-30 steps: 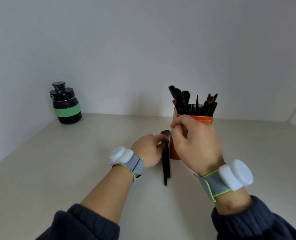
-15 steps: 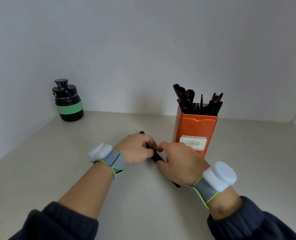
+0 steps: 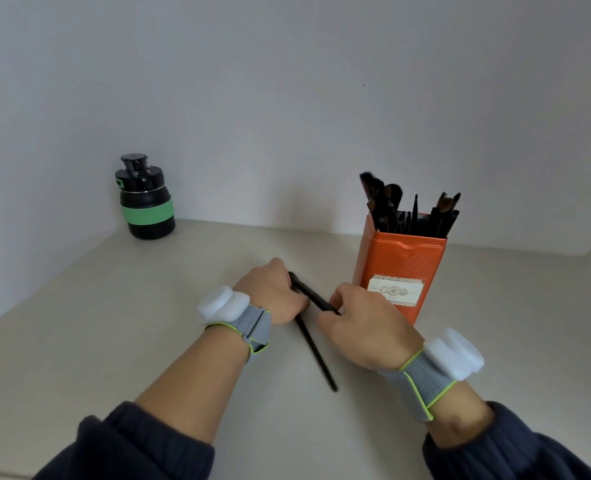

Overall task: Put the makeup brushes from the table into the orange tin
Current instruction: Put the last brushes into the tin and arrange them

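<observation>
Pinching one brush (image 3: pixel 313 296) with right hand (image 3: pixel 361 323), left hand (image 3: pixel 273 291) gripping another (image 3: pixel 316 355), beside orange tin (image 3: pixel 399 268); better lifted handle-down, clear of rim.

Both forearms reach forward in dark sleeves pushed up, each wrist wearing a grey band with a white pod. The left hand (image 3: pixel 272 292) and right hand (image 3: pixel 365 323) sit knuckles-up, fingers curled, close together.

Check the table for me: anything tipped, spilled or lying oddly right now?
Nothing stands out. The orange tin stands upright with brushes in it, and the black bottle is upright by the wall. Two black brushes are still on the table, crossing between the left hand and right hand.
</observation>
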The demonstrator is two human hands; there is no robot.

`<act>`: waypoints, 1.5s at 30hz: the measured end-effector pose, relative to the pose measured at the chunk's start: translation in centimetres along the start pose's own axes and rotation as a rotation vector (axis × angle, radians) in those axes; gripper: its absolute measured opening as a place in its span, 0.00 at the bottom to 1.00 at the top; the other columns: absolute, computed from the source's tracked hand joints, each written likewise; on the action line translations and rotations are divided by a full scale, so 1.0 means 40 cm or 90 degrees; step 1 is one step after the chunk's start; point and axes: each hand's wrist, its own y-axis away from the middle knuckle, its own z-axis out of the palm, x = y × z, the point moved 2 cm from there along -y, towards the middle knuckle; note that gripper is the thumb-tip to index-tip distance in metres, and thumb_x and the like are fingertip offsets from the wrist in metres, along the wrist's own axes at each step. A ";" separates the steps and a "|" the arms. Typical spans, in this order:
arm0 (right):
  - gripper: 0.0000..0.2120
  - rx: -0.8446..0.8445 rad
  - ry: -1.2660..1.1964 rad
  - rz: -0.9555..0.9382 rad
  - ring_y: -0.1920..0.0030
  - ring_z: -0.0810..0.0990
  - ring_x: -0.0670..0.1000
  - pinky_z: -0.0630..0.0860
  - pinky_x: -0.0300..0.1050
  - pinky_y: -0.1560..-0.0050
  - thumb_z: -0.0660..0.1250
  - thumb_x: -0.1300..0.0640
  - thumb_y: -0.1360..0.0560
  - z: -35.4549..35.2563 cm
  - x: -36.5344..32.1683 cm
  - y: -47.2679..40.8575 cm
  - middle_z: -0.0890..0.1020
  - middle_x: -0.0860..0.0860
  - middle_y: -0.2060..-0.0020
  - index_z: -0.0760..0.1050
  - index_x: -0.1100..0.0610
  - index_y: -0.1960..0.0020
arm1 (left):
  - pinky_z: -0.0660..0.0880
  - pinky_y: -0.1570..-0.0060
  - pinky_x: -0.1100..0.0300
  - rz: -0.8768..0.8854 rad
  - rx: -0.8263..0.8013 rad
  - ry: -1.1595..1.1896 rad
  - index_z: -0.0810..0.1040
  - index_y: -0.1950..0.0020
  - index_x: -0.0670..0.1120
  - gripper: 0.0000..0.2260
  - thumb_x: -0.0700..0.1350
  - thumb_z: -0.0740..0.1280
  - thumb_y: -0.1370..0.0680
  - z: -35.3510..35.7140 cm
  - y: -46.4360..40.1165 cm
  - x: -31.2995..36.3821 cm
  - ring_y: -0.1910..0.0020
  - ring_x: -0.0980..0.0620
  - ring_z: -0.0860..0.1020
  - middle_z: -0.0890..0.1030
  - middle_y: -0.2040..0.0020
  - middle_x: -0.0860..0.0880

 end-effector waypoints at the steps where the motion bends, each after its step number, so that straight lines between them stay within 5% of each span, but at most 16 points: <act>1: 0.11 0.009 -0.011 0.005 0.55 0.81 0.54 0.76 0.46 0.59 0.62 0.45 0.24 -0.003 0.002 -0.001 0.82 0.51 0.58 0.74 0.52 0.51 | 0.75 0.56 0.55 0.003 0.008 -0.008 0.73 0.47 0.48 0.16 0.53 0.69 0.32 -0.005 0.000 -0.002 0.53 0.43 0.79 0.80 0.51 0.47; 7: 0.18 0.151 -0.128 -0.069 0.69 0.77 0.47 0.70 0.45 0.69 0.61 0.42 0.20 -0.023 -0.002 -0.002 0.77 0.47 0.73 0.76 0.53 0.60 | 0.73 0.56 0.58 -0.008 0.010 -0.112 0.75 0.42 0.46 0.16 0.49 0.69 0.27 -0.036 0.001 -0.012 0.51 0.44 0.78 0.78 0.45 0.45; 11: 0.22 0.307 -0.282 -0.168 0.70 0.77 0.53 0.75 0.54 0.66 0.61 0.39 0.21 -0.051 -0.003 0.006 0.78 0.54 0.73 0.78 0.57 0.57 | 0.77 0.52 0.55 0.036 -0.005 -0.144 0.79 0.42 0.46 0.14 0.50 0.66 0.25 -0.045 0.009 -0.003 0.50 0.43 0.80 0.81 0.46 0.44; 14: 0.14 0.361 -0.415 -0.228 0.72 0.74 0.59 0.75 0.57 0.68 0.61 0.44 0.23 -0.076 -0.005 0.017 0.75 0.57 0.74 0.78 0.53 0.51 | 0.77 0.52 0.54 0.083 0.024 -0.071 0.80 0.45 0.47 0.12 0.51 0.65 0.24 -0.051 0.022 0.015 0.51 0.43 0.80 0.82 0.50 0.46; 17: 0.11 0.406 -0.501 -0.239 0.74 0.67 0.57 0.67 0.49 0.74 0.61 0.48 0.25 -0.105 0.005 0.023 0.69 0.53 0.75 0.78 0.44 0.45 | 0.69 0.64 0.60 0.146 0.049 0.035 0.81 0.46 0.49 0.10 0.51 0.64 0.23 -0.053 0.034 0.043 0.60 0.49 0.78 0.80 0.60 0.52; 22: 0.17 0.472 -0.529 -0.203 0.76 0.65 0.46 0.62 0.40 0.73 0.59 0.42 0.20 -0.140 0.016 0.028 0.68 0.44 0.79 0.78 0.52 0.57 | 0.68 0.70 0.65 0.248 0.114 0.222 0.81 0.57 0.53 0.09 0.51 0.63 0.21 -0.067 0.050 0.074 0.73 0.59 0.72 0.77 0.71 0.54; 25: 0.18 0.517 -0.516 -0.201 0.73 0.67 0.48 0.64 0.43 0.71 0.61 0.45 0.20 -0.156 0.028 0.034 0.70 0.48 0.77 0.77 0.55 0.62 | 0.65 0.71 0.72 0.292 0.156 0.332 0.79 0.60 0.54 0.11 0.51 0.63 0.20 -0.080 0.065 0.095 0.75 0.62 0.72 0.78 0.73 0.55; 28: 0.12 0.573 -0.514 -0.222 0.72 0.69 0.52 0.67 0.45 0.69 0.62 0.49 0.20 -0.174 0.031 0.044 0.73 0.55 0.74 0.77 0.54 0.57 | 0.68 0.68 0.67 0.323 0.210 0.461 0.79 0.60 0.54 0.10 0.50 0.63 0.20 -0.097 0.080 0.123 0.74 0.62 0.71 0.79 0.71 0.55; 34: 0.04 0.723 -0.590 -0.304 0.67 0.77 0.54 0.70 0.48 0.64 0.58 0.54 0.18 -0.210 0.031 0.076 0.79 0.45 0.69 0.70 0.50 0.44 | 0.70 0.80 0.62 0.393 0.367 0.745 0.72 0.50 0.50 0.05 0.44 0.58 0.17 -0.163 0.133 0.172 0.79 0.53 0.73 0.81 0.67 0.50; 40: 0.04 0.799 -0.505 -0.397 0.68 0.76 0.55 0.72 0.50 0.66 0.55 0.57 0.16 -0.221 0.013 0.104 0.79 0.47 0.61 0.65 0.55 0.42 | 0.78 0.70 0.55 0.492 0.478 0.777 0.67 0.47 0.47 0.03 0.42 0.54 0.16 -0.193 0.181 0.201 0.72 0.47 0.80 0.82 0.60 0.44; 45: 0.06 0.802 -0.441 -0.412 0.62 0.79 0.52 0.75 0.53 0.67 0.55 0.60 0.15 -0.218 0.000 0.105 0.79 0.33 0.54 0.64 0.52 0.41 | 0.79 0.68 0.54 0.493 0.500 0.756 0.66 0.47 0.47 0.03 0.42 0.54 0.16 -0.187 0.185 0.211 0.70 0.47 0.81 0.82 0.59 0.43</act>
